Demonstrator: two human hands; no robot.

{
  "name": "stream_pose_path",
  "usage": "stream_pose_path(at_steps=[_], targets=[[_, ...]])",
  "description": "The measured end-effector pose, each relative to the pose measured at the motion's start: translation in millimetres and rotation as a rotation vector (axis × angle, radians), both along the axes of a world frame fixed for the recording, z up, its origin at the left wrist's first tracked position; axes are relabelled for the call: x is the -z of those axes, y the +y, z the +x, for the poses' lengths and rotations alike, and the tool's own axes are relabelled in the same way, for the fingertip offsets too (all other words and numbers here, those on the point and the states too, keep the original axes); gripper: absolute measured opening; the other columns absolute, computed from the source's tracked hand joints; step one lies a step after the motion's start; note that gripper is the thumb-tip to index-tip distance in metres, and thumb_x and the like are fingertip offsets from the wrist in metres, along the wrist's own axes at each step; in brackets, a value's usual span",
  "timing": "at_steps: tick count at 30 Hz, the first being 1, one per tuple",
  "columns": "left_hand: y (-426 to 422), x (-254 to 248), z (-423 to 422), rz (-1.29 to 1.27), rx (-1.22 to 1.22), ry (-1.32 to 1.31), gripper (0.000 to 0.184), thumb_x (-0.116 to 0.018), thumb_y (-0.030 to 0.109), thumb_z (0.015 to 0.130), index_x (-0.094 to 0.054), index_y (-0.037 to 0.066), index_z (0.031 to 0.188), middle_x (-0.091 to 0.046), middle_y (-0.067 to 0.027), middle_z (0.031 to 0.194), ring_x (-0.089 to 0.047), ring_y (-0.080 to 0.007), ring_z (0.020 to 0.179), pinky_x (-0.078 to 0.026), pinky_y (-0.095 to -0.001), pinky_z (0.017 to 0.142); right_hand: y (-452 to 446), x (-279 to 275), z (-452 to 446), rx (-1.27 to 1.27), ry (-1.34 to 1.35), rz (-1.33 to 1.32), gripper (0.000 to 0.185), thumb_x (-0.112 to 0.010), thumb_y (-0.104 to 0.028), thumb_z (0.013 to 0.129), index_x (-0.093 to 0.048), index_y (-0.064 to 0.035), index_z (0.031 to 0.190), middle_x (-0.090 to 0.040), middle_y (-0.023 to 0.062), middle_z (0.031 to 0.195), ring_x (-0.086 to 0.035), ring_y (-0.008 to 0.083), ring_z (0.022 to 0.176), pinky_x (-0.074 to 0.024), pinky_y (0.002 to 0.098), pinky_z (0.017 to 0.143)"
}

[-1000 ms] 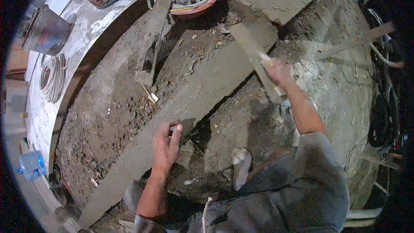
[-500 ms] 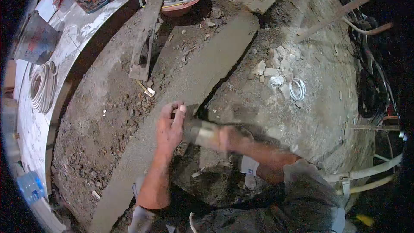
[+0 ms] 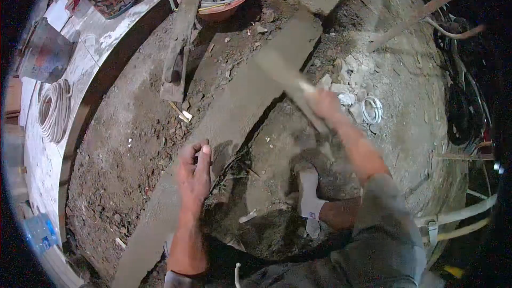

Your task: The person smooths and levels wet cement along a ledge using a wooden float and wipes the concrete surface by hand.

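A long, grey, wet-looking strip of smoothed mortar [image 3: 229,104] runs diagonally across the ground, from bottom left to upper right. Over its upper part my right hand [image 3: 326,105] grips a trowel [image 3: 280,72]; motion blurs the tool, so its exact shape is unclear. My left hand [image 3: 194,169] is above the lower half of the strip, fingers loosely curled and thumb apart, with nothing visible in it. Whether it touches the mortar I cannot tell.
A narrow wooden piece [image 3: 181,48] leans against a pink-rimmed basin [image 3: 226,9]. Rubble [image 3: 346,77] and a white ring-shaped coil [image 3: 372,110] lie right of the strip. Coiled cable [image 3: 54,111] and a bucket [image 3: 47,50] are on the left ledge. My socked foot [image 3: 310,194] is below.
My right hand has swept the trowel up and to the right, from beside my left hand to the strip's upper part. My left hand has shifted slightly down and left.
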State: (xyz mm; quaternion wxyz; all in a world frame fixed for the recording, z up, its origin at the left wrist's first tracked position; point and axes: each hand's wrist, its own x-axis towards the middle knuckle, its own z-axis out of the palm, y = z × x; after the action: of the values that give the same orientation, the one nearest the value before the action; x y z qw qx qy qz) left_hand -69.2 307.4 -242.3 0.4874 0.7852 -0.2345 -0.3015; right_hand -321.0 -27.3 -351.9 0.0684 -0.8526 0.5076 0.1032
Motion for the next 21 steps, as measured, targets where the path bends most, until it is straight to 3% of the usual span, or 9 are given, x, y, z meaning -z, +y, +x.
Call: stream_pose_path(at_steps=[2,5,7,11,13,16,18,19,21], targets=[[-6,2,-4,0.030,-0.006,0.009,0.034,-0.057,0.032,0.092,-0.063,0.001,0.102,-0.062,-0.0080,0.082,-0.058,-0.0137,0.074,-0.046,-0.0291,0.068,-65,-18,2,0.128,-0.105,-0.135,0.052,-0.045,-0.047,0.089,-0.067,-0.0004,0.083,-0.066,0.0238,0.091,-0.065,0.0372,0.091,-0.0530,0.0452,0.076],[-9,2,-8,0.104,0.005,0.011,0.034,-0.057,0.031,0.092,-0.063,0.001,0.106,-0.064,-0.0092,0.085,-0.059,-0.0151,0.078,-0.047,-0.0300,0.072,-127,-14,3,0.277,-0.158,-0.204,0.060,-0.045,-0.054,0.087,-0.069,0.0008,0.083,-0.066,0.0259,0.090,-0.064,0.0386,0.093,-0.0520,0.0449,0.081],[-15,1,-6,0.137,0.013,-0.002,0.035,-0.057,0.031,0.092,-0.062,0.001,0.108,-0.064,-0.0099,0.087,-0.060,-0.0158,0.080,-0.047,-0.0305,0.074,-159,-13,9,0.387,-0.131,-0.027,0.068,-0.044,-0.058,0.086,-0.066,0.0038,0.100,-0.063,0.0287,0.101,-0.062,0.0382,0.100,-0.0492,0.0452,0.086],[-22,6,-13,0.143,0.061,-0.064,0.032,-0.056,0.030,0.091,-0.063,0.002,0.107,-0.066,-0.0136,0.093,-0.063,-0.0216,0.087,-0.047,-0.0335,0.079,-164,-3,14,0.466,-0.111,-0.056,0.076,-0.044,-0.062,0.084,-0.058,0.0065,0.114,-0.060,0.0290,0.111,-0.059,0.0367,0.107,-0.0460,0.0438,0.091],[-23,7,-15,0.106,0.046,0.039,0.031,-0.057,0.030,0.091,-0.064,0.004,0.106,-0.066,-0.0143,0.096,-0.062,-0.0246,0.091,-0.047,-0.0344,0.082,-151,4,23,0.506,-0.149,-0.108,0.077,-0.047,-0.059,0.084,-0.052,0.0087,0.120,-0.057,0.0284,0.117,-0.058,0.0349,0.110,-0.0450,0.0436,0.092],[-24,11,-16,0.098,0.097,-0.039,0.031,-0.057,0.030,0.091,-0.064,0.004,0.107,-0.065,-0.0146,0.098,-0.062,-0.0259,0.093,-0.046,-0.0352,0.084,-107,-3,35,0.586,-0.318,0.138,0.073,-0.051,-0.055,0.084,-0.051,0.0070,0.121,-0.059,0.0269,0.115,-0.060,0.0372,0.103,-0.0470,0.0443,0.088],[-26,11,-18,0.083,0.114,0.012,0.031,-0.057,0.030,0.091,-0.064,0.004,0.107,-0.065,-0.0148,0.098,-0.062,-0.0265,0.093,-0.046,-0.0354,0.084,-75,28,17,0.341,-0.271,0.316,0.067,-0.053,-0.052,0.084,-0.051,0.0030,0.122,-0.060,0.0250,0.114,-0.064,0.0377,0.094,-0.0498,0.0445,0.081],[-29,10,-18,0.080,0.118,0.053,0.032,-0.057,0.030,0.091,-0.064,0.004,0.106,-0.065,-0.0151,0.098,-0.062,-0.0270,0.094,-0.046,-0.0355,0.084,-32,25,21,0.370,-0.270,0.202,0.059,-0.055,-0.051,0.084,-0.057,0.0001,0.113,-0.063,0.0240,0.106,-0.065,0.0385,0.086,-0.0511,0.0446,0.074],[-37,7,-16,0.064,0.143,0.017,0.031,-0.057,0.030,0.091,-0.064,0.003,0.106,-0.065,-0.0153,0.098,-0.062,-0.0267,0.093,-0.046,-0.0355,0.084,22,94,-27,-0.693,-0.263,-1.011,0.035,-0.045,-0.029,0.093,-0.062,0.0014,0.090,-0.064,0.0188,0.079,-0.066,0.0302,0.074,-0.0530,0.0412,0.067]])
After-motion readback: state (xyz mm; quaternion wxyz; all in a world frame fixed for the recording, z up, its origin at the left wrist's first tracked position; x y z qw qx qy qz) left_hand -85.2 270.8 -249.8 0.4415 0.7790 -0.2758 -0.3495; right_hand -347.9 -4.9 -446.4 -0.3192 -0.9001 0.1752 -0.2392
